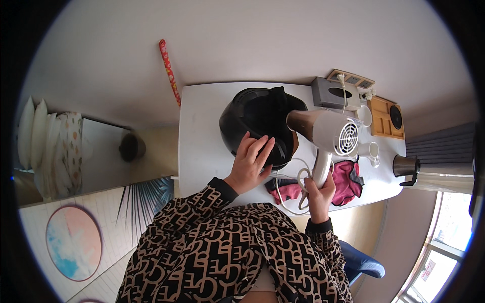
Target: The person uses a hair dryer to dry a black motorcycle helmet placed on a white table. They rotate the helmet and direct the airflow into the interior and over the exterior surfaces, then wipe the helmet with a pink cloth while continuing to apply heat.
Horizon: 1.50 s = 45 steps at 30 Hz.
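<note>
A glossy black helmet (235,117) lies on the white table with its hollow side facing up. My left hand (248,166) rests on its near rim, the fingers apart and extended. In my right hand (320,193) is the handle of a white and brown hair dryer (329,132). Its nozzle points left into the helmet's opening, and its round grille faces right. A looped pale cord (302,181) hangs by the handle. Pink cloth with black trim (345,185) lies right of my right hand, and another pink and black piece (290,194) lies to its left.
The white table (201,151) stands against a wall. At the back right are a grey tissue box (327,94), a wall socket strip (352,78), a wooden tray (380,119) and white cups (367,149). A metal kettle (404,166) stands by the right edge. A blue chair (363,265) is below.
</note>
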Each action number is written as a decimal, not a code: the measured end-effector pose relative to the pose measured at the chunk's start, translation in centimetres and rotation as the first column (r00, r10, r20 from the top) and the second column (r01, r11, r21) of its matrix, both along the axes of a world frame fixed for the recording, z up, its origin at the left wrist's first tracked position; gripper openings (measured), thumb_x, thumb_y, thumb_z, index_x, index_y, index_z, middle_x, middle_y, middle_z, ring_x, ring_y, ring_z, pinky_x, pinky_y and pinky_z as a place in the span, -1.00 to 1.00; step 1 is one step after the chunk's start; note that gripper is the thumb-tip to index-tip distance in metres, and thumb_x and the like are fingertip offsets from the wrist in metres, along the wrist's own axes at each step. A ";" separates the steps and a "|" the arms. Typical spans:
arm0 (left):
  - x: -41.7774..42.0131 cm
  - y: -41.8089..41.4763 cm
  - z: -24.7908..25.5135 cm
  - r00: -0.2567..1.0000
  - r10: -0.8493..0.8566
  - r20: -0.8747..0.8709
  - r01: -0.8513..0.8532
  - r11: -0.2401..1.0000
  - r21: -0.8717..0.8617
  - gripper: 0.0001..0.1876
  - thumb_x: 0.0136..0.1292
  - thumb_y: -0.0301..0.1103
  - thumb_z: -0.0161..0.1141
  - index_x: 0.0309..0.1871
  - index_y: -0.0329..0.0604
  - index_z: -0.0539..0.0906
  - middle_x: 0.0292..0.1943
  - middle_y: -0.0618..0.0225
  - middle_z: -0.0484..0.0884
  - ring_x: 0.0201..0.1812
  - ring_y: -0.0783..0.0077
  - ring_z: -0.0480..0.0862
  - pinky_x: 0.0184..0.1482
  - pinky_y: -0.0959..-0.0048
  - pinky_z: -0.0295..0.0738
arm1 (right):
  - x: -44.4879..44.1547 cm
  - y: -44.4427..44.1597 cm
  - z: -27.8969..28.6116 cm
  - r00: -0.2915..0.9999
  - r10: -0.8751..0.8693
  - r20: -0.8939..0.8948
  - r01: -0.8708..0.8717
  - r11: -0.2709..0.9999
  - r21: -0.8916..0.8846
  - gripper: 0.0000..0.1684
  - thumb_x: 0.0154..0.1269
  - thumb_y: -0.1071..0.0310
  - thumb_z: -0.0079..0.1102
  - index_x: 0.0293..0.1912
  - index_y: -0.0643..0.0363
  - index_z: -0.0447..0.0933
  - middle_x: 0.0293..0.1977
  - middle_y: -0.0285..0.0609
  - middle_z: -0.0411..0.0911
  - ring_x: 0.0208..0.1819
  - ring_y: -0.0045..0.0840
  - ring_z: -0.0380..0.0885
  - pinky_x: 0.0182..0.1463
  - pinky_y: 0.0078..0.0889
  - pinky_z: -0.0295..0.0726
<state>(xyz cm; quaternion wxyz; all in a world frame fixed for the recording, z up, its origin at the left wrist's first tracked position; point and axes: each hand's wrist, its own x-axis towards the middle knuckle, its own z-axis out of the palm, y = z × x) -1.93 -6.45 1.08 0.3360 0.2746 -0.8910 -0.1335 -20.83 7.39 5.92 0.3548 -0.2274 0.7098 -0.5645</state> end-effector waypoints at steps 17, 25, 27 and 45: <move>-4.2 4.2 -2.4 0.966 -0.217 0.141 0.248 0.933 -0.260 -0.49 0.38 -0.31 0.15 0.39 -0.17 0.58 0.38 0.28 0.36 0.30 0.29 0.34 0.57 0.01 0.17 | -0.8 6.1 -3.8 0.977 -0.208 0.035 0.208 0.978 0.019 -0.66 0.20 0.50 0.32 -0.02 0.30 0.52 -0.32 -0.31 0.57 -0.42 -0.72 0.48 -0.40 -0.60 0.49; -5.7 3.9 -1.4 0.952 -0.224 0.207 0.270 0.935 -0.232 -0.46 0.32 -0.38 0.16 0.40 -0.23 0.56 0.38 0.24 0.40 0.30 0.26 0.37 0.57 -0.01 0.14 | -1.7 7.8 -5.5 0.952 -0.296 -0.080 0.292 0.955 -0.058 -0.59 0.16 0.53 0.34 0.03 0.32 0.53 -0.25 -0.27 0.60 -0.32 -0.66 0.53 -0.27 -0.54 0.57; -5.7 3.9 -1.3 0.951 -0.224 0.215 0.273 0.933 -0.235 -0.45 0.32 -0.39 0.17 0.40 -0.24 0.56 0.38 0.24 0.40 0.29 0.26 0.38 0.57 -0.02 0.14 | -1.8 8.0 -5.5 0.957 -0.281 -0.069 0.279 0.959 -0.037 -0.58 0.16 0.53 0.34 0.04 0.32 0.53 -0.24 -0.26 0.60 -0.31 -0.66 0.53 -0.27 -0.53 0.57; -5.0 4.1 -1.7 0.941 -0.272 0.200 0.307 0.936 -0.173 -0.35 0.26 -0.29 0.28 0.45 -0.23 0.50 0.40 0.20 0.40 0.30 0.19 0.35 0.58 -0.04 0.05 | -2.0 4.7 -4.2 0.994 -0.099 -0.039 0.094 0.989 -0.117 -0.53 0.20 0.51 0.33 0.12 0.35 0.51 -0.23 -0.29 0.59 -0.23 -0.68 0.54 -0.19 -0.55 0.58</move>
